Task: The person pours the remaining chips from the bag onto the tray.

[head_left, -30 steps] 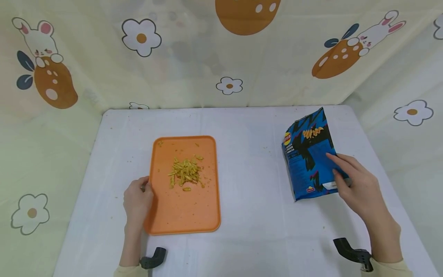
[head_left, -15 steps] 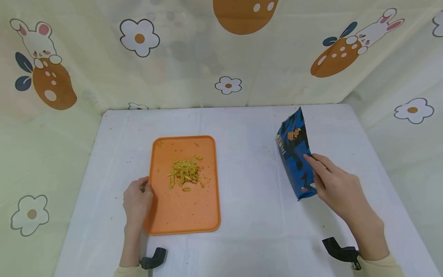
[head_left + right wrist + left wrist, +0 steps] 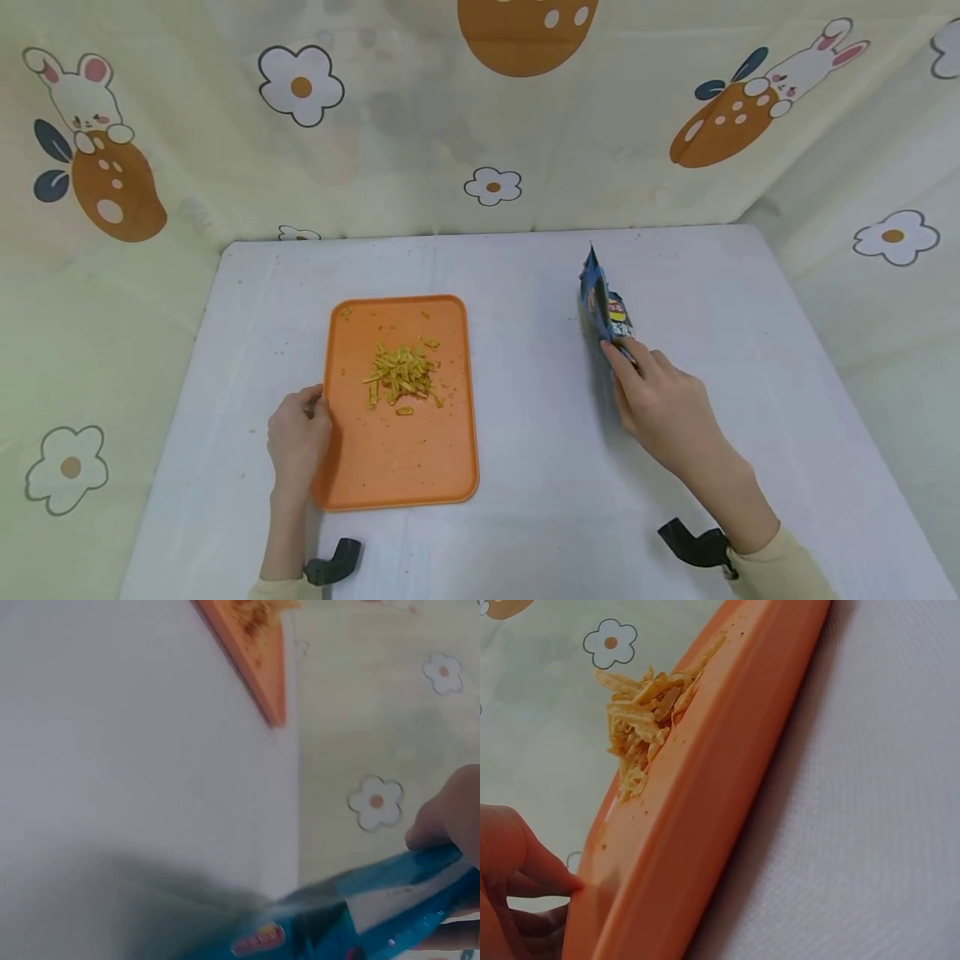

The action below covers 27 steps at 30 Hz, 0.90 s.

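Observation:
My left hand (image 3: pixel 300 437) pinches the left rim of an orange tray (image 3: pixel 405 458) on the table, thumb and fingers at the edge. A small pile of yellow chip sticks (image 3: pixel 401 372) lies on the tray, with crumbs scattered around it. In the left wrist view the chip sticks (image 3: pixel 637 724) rise above the tray's wall (image 3: pixel 705 817). My right hand (image 3: pixel 667 408) grips a blue chip bag (image 3: pixel 597 292), now seen nearly edge-on and right of the tray. The right wrist view shows the bag (image 3: pixel 375 915) slanting along the bottom, its far part out of frame.
A white cloth covers the table (image 3: pixel 540 467), with a few crumbs on it. Behind and at the sides hangs a curtain (image 3: pixel 405 142) printed with flowers and rabbits. A black bracket sits on each wrist.
My right hand has carried the chip bag leftward, toward the tray, turning it from its broad face to nearly edge-on. The left hand and tray stay put.

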Each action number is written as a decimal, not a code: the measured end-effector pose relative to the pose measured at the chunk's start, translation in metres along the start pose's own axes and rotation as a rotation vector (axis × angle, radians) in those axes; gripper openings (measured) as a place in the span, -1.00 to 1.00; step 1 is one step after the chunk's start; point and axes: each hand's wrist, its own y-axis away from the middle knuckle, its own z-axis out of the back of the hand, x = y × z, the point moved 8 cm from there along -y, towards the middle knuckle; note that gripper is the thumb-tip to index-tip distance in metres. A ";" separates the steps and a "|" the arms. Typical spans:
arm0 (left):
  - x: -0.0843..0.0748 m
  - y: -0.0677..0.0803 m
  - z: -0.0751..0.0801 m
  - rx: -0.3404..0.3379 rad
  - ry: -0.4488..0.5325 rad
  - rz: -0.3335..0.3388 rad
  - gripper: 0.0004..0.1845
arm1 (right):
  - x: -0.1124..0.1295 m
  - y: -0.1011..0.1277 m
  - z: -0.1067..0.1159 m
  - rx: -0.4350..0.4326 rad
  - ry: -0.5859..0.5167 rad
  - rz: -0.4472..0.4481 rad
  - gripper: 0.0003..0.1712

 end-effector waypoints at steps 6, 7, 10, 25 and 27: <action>0.002 -0.001 -0.001 -0.006 -0.003 -0.013 -0.63 | 0.022 -0.002 -0.023 -0.019 -0.042 -0.018 -0.54; 0.002 -0.001 -0.001 -0.005 -0.003 -0.012 -0.63 | 0.026 -0.001 -0.027 -0.021 -0.047 -0.019 -0.54; 0.002 -0.001 -0.001 -0.006 -0.003 -0.013 -0.63 | 0.037 -0.001 -0.040 -0.017 -0.063 -0.029 -0.57; 0.003 0.000 -0.002 0.000 0.012 -0.010 -0.62 | 0.070 0.008 -0.091 -0.018 -0.148 -0.195 -0.78; 0.002 0.000 -0.001 0.001 0.012 -0.016 -0.62 | 0.071 0.010 -0.095 -0.036 -0.147 -0.228 -0.79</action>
